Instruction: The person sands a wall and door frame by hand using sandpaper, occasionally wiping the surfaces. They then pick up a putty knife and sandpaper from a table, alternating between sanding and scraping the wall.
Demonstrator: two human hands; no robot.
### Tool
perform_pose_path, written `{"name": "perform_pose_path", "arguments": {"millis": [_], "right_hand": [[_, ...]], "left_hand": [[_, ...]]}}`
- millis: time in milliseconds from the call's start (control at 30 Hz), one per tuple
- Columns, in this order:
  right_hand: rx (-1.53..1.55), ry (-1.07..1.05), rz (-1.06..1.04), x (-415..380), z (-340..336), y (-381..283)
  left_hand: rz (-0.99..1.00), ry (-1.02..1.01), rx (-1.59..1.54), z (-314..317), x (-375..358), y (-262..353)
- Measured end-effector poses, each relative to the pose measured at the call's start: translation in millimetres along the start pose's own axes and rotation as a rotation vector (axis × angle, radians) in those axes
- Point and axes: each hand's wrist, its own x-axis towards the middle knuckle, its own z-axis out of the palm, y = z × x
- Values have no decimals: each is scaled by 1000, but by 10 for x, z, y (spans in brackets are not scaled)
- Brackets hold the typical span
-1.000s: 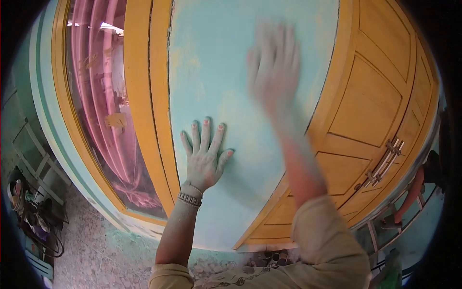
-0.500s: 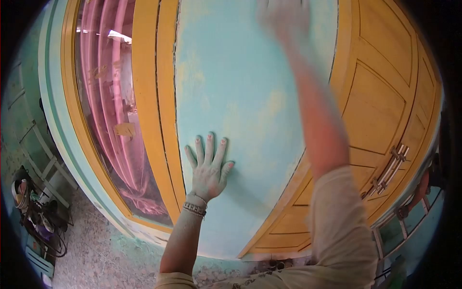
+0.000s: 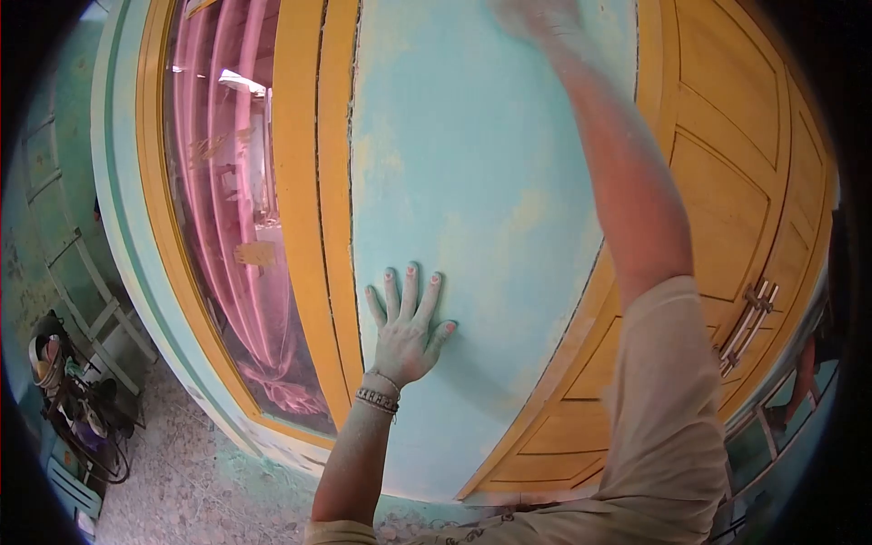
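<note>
My left hand (image 3: 407, 336) lies flat on a pale turquoise wall panel (image 3: 472, 182), its fingers spread and coated in pale dust. A bracelet (image 3: 376, 398) circles the wrist. High on the same panel, my right hand (image 3: 536, 14) is cut off by the top edge of the view and smeared by motion. Its fingers are hidden, so whether it holds anything does not show. Faint yellowish patches mark the paint between the two hands.
Left of the panel, an orange-yellow frame (image 3: 304, 182) surrounds a window with a pink curtain (image 3: 241, 200). To the right is a yellow door (image 3: 718, 182) with a metal handle (image 3: 749, 327). A ladder (image 3: 91, 282) and a cluttered heap (image 3: 86, 400) stand at far left.
The view has shifted slightly, so the wall and window appear farther right. My left hand stays flat on the panel. My right hand remains high and blurred, now more cut off by the top edge.
</note>
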Motion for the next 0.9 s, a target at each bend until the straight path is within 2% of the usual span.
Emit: {"name": "perform_pose_path", "arguments": {"millis": [67,100,133,200,233,333,400,467,500,567,667,700,733,767,800,867,900], "right_hand": [[149,-82,57,-246,-397,-311],[-75,-252,-35,-704,-442,-467],[14,-196,-41,-1071,-812,-752],[229,-483,98,-1882,-1606,-1338],[258,-576,104,-2308,-1937,-1586],[463,-678,-19,-2483,-2105,-1369],[290,-460,-156,-1832,-1567,-788],[61,-185,-117,-991,-774,-87],[286,-401,143,-539,-550,175],[-9,21,19,-181,-166,312],[69,-44,73,-658,-744,-151],[61,-416,129,-1150,-942,-347],[95,-290,134,-1566,-1267,-637],[204,-507,216,-1931,-1720,-902],[201,-630,222,-2315,-2103,-1125],[234,-629,202,-2968,-2467,-1243],[215,-598,166,-2847,-2380,-1098]], "left_hand": [[-24,9,16,-3,-27,8],[-29,13,20,-1,-35,25],[-32,14,1,4,-34,47],[-44,26,-27,-9,-47,52],[-22,66,26,67,-76,22],[-15,19,-12,26,-129,7],[-11,52,23,67,-107,18],[-23,63,41,70,-124,36],[-47,47,38,68,-115,46],[-37,59,58,77,-104,28],[-41,62,92,121,-143,40],[-32,74,111,127,-124,45],[-48,43,81,113,-134,77],[-66,17,54,78,-139,103],[-88,-6,26,56,-143,127],[-96,16,16,186,-191,175],[-91,47,11,259,-201,184]]}}
